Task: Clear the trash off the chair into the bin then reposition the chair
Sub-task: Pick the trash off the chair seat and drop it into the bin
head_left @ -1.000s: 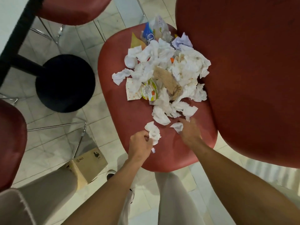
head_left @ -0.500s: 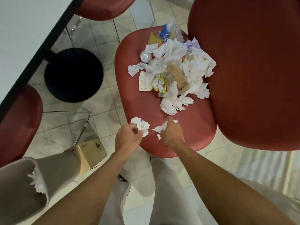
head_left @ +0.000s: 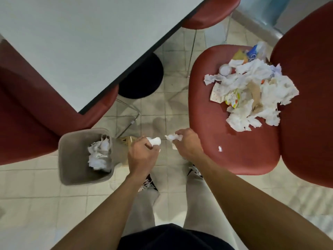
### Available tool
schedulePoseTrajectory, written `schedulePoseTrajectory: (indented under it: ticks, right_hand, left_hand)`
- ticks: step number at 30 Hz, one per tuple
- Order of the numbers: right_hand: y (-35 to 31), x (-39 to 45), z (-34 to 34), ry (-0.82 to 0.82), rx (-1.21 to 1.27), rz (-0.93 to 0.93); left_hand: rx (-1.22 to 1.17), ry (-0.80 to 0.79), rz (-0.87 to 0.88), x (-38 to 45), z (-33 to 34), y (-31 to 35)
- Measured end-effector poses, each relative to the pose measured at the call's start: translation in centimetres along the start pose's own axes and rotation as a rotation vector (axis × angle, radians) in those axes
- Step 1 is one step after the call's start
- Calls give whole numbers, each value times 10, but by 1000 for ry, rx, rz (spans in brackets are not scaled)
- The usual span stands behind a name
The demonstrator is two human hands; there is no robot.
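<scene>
Left hand [head_left: 142, 153] fingers curled round crumpled white tissue wad [head_left: 154, 141]; right hand [head_left: 187, 144] pinched second crumpled wad [head_left: 172, 137], both beside square grey plastic bin [head_left: 72, 159]. Crumpled paper heap [head_left: 252, 92] lay on glossy red moulded chair seat [head_left: 225, 154].

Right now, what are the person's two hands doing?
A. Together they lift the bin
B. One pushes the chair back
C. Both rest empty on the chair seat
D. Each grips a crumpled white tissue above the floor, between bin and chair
D: the left hand and the right hand each hold a crumpled white tissue over the tiles, beside the bin and off the chair seat.
</scene>
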State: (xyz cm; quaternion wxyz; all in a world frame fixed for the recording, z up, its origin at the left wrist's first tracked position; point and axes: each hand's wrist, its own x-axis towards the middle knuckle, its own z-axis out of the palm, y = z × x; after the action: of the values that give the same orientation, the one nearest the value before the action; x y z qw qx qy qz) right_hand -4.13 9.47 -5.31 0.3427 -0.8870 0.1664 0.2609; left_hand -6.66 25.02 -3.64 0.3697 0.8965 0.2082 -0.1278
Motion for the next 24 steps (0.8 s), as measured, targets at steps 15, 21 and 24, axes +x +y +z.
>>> schedulePoseTrajectory:
  ticks: [15,21,24]
  right_hand:
    - [-168,-34,147,-227,-66,-375]
    - [-180,-41,156,-250,8,-348]
    - [-172,-36,147,-229,-16,-326]
  left_hand:
    - [-47,286,-241,26,-141,-155]
    - [-69,266,-253,35,-145,-173]
    - [-57,256,-235,35,-138,-169]
